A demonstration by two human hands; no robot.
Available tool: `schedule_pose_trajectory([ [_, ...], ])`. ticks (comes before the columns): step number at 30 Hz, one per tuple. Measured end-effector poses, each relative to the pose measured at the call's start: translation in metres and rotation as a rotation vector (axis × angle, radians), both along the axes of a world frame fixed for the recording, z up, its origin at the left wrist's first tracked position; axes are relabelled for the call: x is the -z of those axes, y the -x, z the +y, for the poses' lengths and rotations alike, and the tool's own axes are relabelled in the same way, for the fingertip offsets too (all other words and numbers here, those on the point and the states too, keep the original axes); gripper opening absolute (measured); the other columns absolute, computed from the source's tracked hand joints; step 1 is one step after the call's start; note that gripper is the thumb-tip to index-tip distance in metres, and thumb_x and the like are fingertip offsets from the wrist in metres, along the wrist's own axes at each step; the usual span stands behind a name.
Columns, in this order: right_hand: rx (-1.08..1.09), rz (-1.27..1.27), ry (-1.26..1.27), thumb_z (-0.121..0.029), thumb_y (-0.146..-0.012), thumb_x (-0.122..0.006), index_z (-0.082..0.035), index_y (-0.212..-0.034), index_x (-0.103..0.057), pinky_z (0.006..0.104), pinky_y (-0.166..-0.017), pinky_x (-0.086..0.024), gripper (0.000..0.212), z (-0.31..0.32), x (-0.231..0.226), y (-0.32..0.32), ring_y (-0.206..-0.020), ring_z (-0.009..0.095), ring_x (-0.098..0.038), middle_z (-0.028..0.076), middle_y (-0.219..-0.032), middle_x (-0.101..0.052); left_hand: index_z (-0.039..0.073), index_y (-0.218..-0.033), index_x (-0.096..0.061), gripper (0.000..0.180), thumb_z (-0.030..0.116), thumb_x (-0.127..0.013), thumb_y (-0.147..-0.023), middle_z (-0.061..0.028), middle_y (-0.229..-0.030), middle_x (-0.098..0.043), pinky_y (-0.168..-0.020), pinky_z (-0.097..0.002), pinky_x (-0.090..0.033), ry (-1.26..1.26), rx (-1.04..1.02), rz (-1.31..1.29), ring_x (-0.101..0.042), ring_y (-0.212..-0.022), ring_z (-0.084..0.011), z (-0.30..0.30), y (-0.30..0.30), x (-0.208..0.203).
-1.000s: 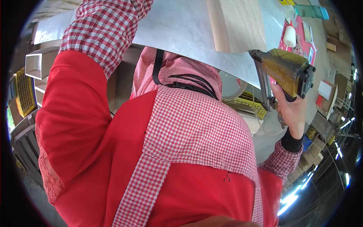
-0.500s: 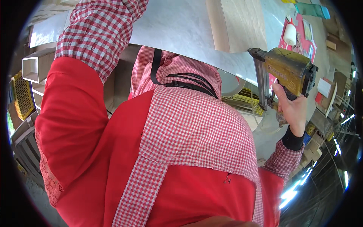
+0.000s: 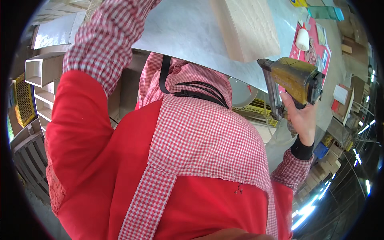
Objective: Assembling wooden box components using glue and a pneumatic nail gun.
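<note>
In my right hand point(image 3: 301, 120) is a worn yellow-and-black nail gun point(image 3: 291, 80), gripped by its handle. Its nose lies close to the near right corner of a light wooden piece point(image 3: 252, 32); whether they touch I cannot tell. This wooden piece rests on a pale, smooth worktable point(image 3: 180, 36) and runs out past the top edge of the view. My left arm, in a red-and-white checked sleeve point(image 3: 108, 44), reaches forward over the table's left side. The left hand itself is beyond the upper edge, out of sight.
Right of the wooden piece, a white glue bottle point(image 3: 303, 40) with a red tip stands on a red sheet point(image 3: 294, 54). A teal bottle point(image 3: 326, 13) lies farther back. At left are open wooden boxes point(image 3: 34, 72) and a yellow crate point(image 3: 24, 100). A hose trails below the nail gun.
My right hand and the nail gun have shifted slightly left. The wooden piece has tilted and turned, now showing more of its side edge. My left sleeve has moved a little too.
</note>
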State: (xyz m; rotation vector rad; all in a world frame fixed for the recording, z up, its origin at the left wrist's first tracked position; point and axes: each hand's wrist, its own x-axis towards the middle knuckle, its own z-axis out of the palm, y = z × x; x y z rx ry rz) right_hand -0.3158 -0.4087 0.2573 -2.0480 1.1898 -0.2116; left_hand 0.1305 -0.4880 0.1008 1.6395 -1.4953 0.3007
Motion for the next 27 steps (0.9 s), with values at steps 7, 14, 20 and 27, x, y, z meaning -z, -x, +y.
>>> schedule_pose_trajectory([
  [7,0.182,0.124,0.026,-0.021,-0.085,-0.075,-0.001,-0.101,-0.065,0.0204,-0.04,-0.034,0.028,-0.033,-0.007,0.011,-0.045,0.003,-0.044,-0.003,-0.067,-0.058,0.005,-0.083,-0.059,0.033,0.037,-0.063,-0.087,-0.0156,-0.073,-0.06,-0.07,-0.0459,-0.048,-0.41,-0.198,-0.057,-0.058,-0.067,-0.0381,0.172,0.043,-0.031],
  [14,0.295,0.142,-0.022,-0.021,-0.084,-0.076,-0.001,-0.097,-0.063,0.0226,-0.037,-0.032,0.027,-0.033,-0.014,0.02,-0.044,0.004,-0.045,-0.001,-0.065,-0.058,0.002,-0.096,-0.056,0.048,0.046,-0.071,-0.08,-0.0165,-0.092,-0.063,-0.079,-0.0447,-0.045,-0.638,-0.014,-0.288,-0.063,-0.083,-0.032,0.18,0.127,-0.103],
  [20,0.26,0.08,0.004,-0.021,-0.085,-0.075,-0.001,-0.104,-0.062,0.0214,-0.039,-0.033,0.031,-0.022,-0.014,0.014,-0.044,0.003,-0.044,-0.001,-0.069,-0.059,0.001,-0.093,-0.065,0.065,0.05,-0.085,-0.055,-0.0167,-0.095,-0.064,-0.079,-0.0354,-0.051,-0.312,0.352,-0.349,-0.063,-0.091,-0.0274,0.069,0.179,-0.055],
  [27,0.269,0.09,-0.046,-0.017,-0.084,-0.075,-0.002,-0.109,-0.059,0.0218,-0.038,-0.033,0.034,-0.025,-0.016,0.019,-0.044,0.004,-0.044,0.0,-0.074,-0.061,0.002,-0.096,-0.068,0.056,0.041,-0.079,-0.058,-0.0202,-0.104,-0.06,-0.089,-0.0507,-0.044,-0.771,0.152,-0.542,-0.057,-0.104,-0.0342,0.057,0.214,-0.089],
])
